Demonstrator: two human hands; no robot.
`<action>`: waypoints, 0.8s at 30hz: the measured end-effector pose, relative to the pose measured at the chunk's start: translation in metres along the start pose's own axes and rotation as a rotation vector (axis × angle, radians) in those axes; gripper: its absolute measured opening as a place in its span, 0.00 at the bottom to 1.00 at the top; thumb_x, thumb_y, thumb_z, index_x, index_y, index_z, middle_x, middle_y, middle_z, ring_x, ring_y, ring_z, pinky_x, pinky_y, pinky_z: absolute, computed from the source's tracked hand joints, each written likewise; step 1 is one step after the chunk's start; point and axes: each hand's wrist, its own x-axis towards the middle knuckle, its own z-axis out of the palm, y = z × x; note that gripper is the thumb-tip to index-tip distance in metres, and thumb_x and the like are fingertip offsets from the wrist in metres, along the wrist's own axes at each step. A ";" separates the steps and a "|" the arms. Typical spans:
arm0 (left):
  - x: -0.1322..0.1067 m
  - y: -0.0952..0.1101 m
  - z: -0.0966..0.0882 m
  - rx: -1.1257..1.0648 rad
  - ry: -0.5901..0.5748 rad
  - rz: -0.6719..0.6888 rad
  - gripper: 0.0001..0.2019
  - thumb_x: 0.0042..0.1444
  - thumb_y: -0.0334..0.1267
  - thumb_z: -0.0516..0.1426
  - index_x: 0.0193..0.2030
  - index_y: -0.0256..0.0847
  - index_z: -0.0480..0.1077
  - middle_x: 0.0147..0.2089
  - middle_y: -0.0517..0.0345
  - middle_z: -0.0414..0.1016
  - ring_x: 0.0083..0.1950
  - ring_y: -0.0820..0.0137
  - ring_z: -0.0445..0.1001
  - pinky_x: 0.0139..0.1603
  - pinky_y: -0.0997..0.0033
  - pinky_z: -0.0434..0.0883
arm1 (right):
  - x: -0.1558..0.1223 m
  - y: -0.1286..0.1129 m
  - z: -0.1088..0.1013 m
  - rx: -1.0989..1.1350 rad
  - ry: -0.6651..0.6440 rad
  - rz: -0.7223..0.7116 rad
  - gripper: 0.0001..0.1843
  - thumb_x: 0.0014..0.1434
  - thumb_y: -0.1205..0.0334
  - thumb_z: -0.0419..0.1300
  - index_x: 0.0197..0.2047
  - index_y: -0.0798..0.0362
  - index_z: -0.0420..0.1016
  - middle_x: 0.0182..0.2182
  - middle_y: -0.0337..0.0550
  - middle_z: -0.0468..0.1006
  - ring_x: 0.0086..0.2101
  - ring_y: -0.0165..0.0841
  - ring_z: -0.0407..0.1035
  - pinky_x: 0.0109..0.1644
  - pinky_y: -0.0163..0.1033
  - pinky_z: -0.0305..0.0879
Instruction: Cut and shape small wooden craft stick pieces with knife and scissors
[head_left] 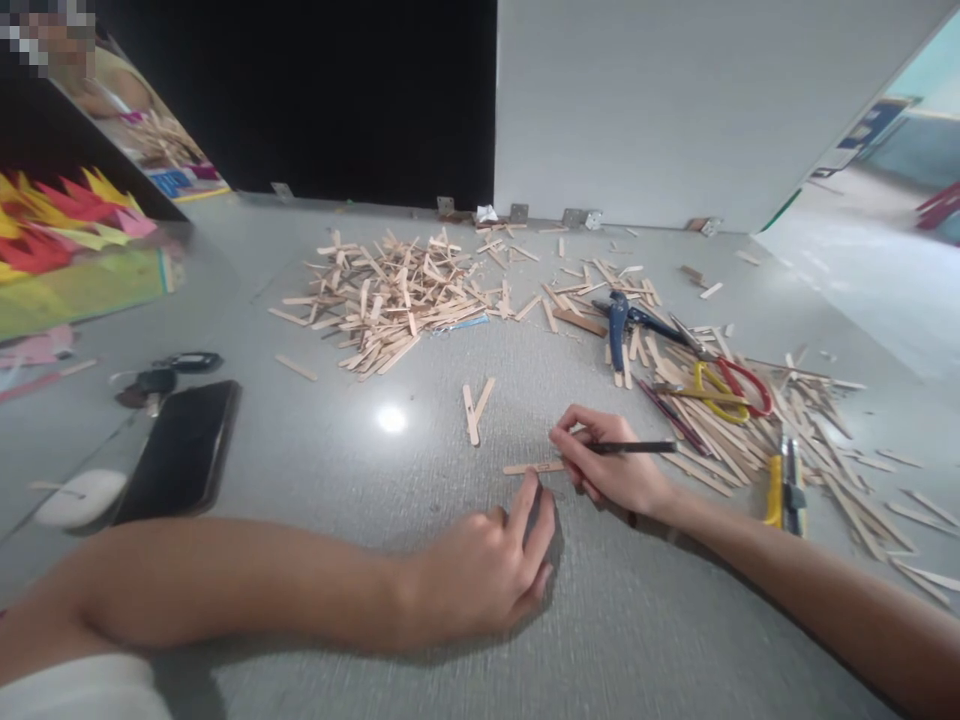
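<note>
My right hand (609, 468) is closed around a black pen (639, 447), whose back end points right and whose tip is hidden by the fingers. Beneath that hand lies a wooden craft stick (531, 468) with small dark marks drawn on it. The index fingertip of my left hand (495, 565) touches the stick's near edge, while the other fingers are loosely bent and apart. Just beyond, two crossed craft sticks (472, 412) rest on the grey table (330, 450); one bears a dark mark.
A heap of craft sticks (401, 300) lies ahead. On the right, blue-handled pliers (617, 325), scissors (735, 388) and a yellow utility knife (786, 485) sit among scattered sticks. A phone (180, 450), keys (154, 385) and a white mouse-like object (81, 498) are left. Panels (622, 110) stand behind.
</note>
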 end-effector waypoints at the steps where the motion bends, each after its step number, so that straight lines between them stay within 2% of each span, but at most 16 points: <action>1: -0.001 0.000 0.000 0.001 0.004 0.001 0.29 0.73 0.43 0.48 0.67 0.16 0.69 0.65 0.10 0.74 0.26 0.61 0.83 0.21 0.65 0.76 | 0.000 -0.001 0.000 0.012 0.001 0.009 0.18 0.65 0.45 0.64 0.32 0.49 0.69 0.16 0.29 0.70 0.11 0.23 0.57 0.13 0.27 0.53; 4: -0.002 -0.002 0.001 0.010 0.024 0.002 0.29 0.73 0.42 0.46 0.67 0.15 0.69 0.66 0.10 0.73 0.25 0.61 0.82 0.21 0.64 0.75 | -0.001 0.000 0.001 0.016 0.040 0.004 0.17 0.65 0.46 0.65 0.33 0.50 0.72 0.19 0.31 0.71 0.14 0.24 0.62 0.14 0.27 0.58; 6: -0.003 -0.002 0.002 0.014 0.056 -0.007 0.28 0.74 0.41 0.45 0.66 0.17 0.70 0.65 0.13 0.75 0.27 0.59 0.83 0.22 0.64 0.76 | 0.001 0.003 0.002 0.012 0.113 -0.014 0.15 0.64 0.47 0.65 0.39 0.51 0.75 0.25 0.35 0.76 0.17 0.26 0.67 0.15 0.28 0.62; 8: -0.005 -0.003 0.003 0.023 0.102 -0.023 0.27 0.73 0.41 0.45 0.65 0.18 0.71 0.64 0.15 0.77 0.31 0.57 0.84 0.25 0.63 0.77 | 0.004 0.006 0.003 0.024 0.202 -0.036 0.18 0.62 0.49 0.66 0.49 0.52 0.76 0.38 0.45 0.82 0.20 0.28 0.72 0.14 0.30 0.64; 10: -0.006 -0.004 0.003 0.041 0.151 -0.038 0.27 0.73 0.40 0.45 0.63 0.19 0.72 0.62 0.18 0.79 0.38 0.54 0.85 0.31 0.62 0.80 | 0.007 0.008 0.005 0.015 0.283 -0.053 0.26 0.61 0.52 0.64 0.60 0.52 0.74 0.51 0.54 0.83 0.22 0.30 0.75 0.13 0.32 0.64; 11: -0.006 -0.005 0.003 0.051 0.176 -0.041 0.26 0.73 0.40 0.45 0.63 0.20 0.72 0.61 0.19 0.79 0.42 0.52 0.86 0.35 0.60 0.81 | 0.008 0.008 0.006 -0.012 0.308 -0.051 0.29 0.62 0.55 0.62 0.65 0.53 0.72 0.53 0.56 0.83 0.21 0.30 0.75 0.14 0.33 0.65; 13: -0.007 -0.006 0.003 0.061 0.227 -0.040 0.25 0.73 0.40 0.46 0.62 0.21 0.73 0.60 0.23 0.81 0.49 0.49 0.84 0.44 0.57 0.81 | 0.010 0.006 0.007 -0.108 0.328 -0.030 0.35 0.64 0.60 0.58 0.74 0.54 0.66 0.51 0.57 0.86 0.18 0.28 0.72 0.17 0.34 0.68; 15: -0.007 -0.008 0.005 0.050 0.265 -0.035 0.25 0.73 0.40 0.47 0.61 0.23 0.74 0.59 0.27 0.82 0.54 0.48 0.83 0.52 0.55 0.80 | 0.012 0.001 0.004 -0.223 0.321 -0.021 0.38 0.66 0.65 0.54 0.78 0.53 0.60 0.52 0.58 0.87 0.17 0.28 0.72 0.22 0.36 0.71; 16: -0.007 -0.009 0.006 0.038 0.274 -0.034 0.24 0.73 0.41 0.47 0.61 0.24 0.74 0.59 0.28 0.82 0.55 0.48 0.82 0.55 0.54 0.79 | 0.013 -0.003 0.000 -0.301 0.315 -0.030 0.37 0.67 0.67 0.53 0.78 0.52 0.61 0.55 0.59 0.86 0.19 0.28 0.74 0.25 0.37 0.74; 18: -0.007 -0.010 0.008 0.019 0.279 -0.033 0.24 0.73 0.42 0.48 0.62 0.24 0.74 0.59 0.29 0.82 0.58 0.47 0.81 0.61 0.52 0.76 | 0.014 -0.016 -0.012 -0.531 0.305 -0.052 0.31 0.68 0.70 0.51 0.73 0.53 0.69 0.59 0.58 0.84 0.27 0.33 0.81 0.35 0.39 0.77; 20: -0.008 -0.010 0.010 0.011 0.277 -0.032 0.25 0.73 0.43 0.48 0.63 0.25 0.74 0.61 0.30 0.81 0.61 0.46 0.79 0.65 0.50 0.73 | 0.014 -0.032 -0.030 -0.867 0.278 0.005 0.23 0.70 0.72 0.51 0.61 0.56 0.80 0.54 0.57 0.87 0.41 0.41 0.84 0.45 0.41 0.75; 21: -0.008 -0.010 0.010 0.010 0.275 -0.033 0.25 0.73 0.43 0.48 0.64 0.25 0.73 0.61 0.30 0.81 0.62 0.45 0.79 0.66 0.49 0.72 | 0.014 -0.040 -0.040 -1.032 0.241 0.071 0.21 0.70 0.73 0.51 0.57 0.57 0.82 0.52 0.58 0.87 0.45 0.44 0.83 0.46 0.40 0.74; 23: -0.009 -0.010 0.011 0.011 0.265 -0.038 0.25 0.73 0.43 0.48 0.64 0.25 0.73 0.62 0.30 0.80 0.63 0.44 0.78 0.68 0.47 0.70 | 0.011 -0.056 -0.060 -1.329 0.184 0.328 0.19 0.69 0.74 0.52 0.51 0.56 0.83 0.46 0.57 0.87 0.44 0.46 0.83 0.41 0.39 0.70; 24: -0.010 -0.010 0.011 0.010 0.259 -0.039 0.25 0.73 0.44 0.48 0.65 0.26 0.73 0.63 0.31 0.80 0.63 0.44 0.78 0.68 0.47 0.70 | 0.010 -0.062 -0.068 -1.378 0.180 0.401 0.18 0.68 0.75 0.52 0.49 0.58 0.83 0.42 0.60 0.87 0.42 0.48 0.83 0.38 0.40 0.69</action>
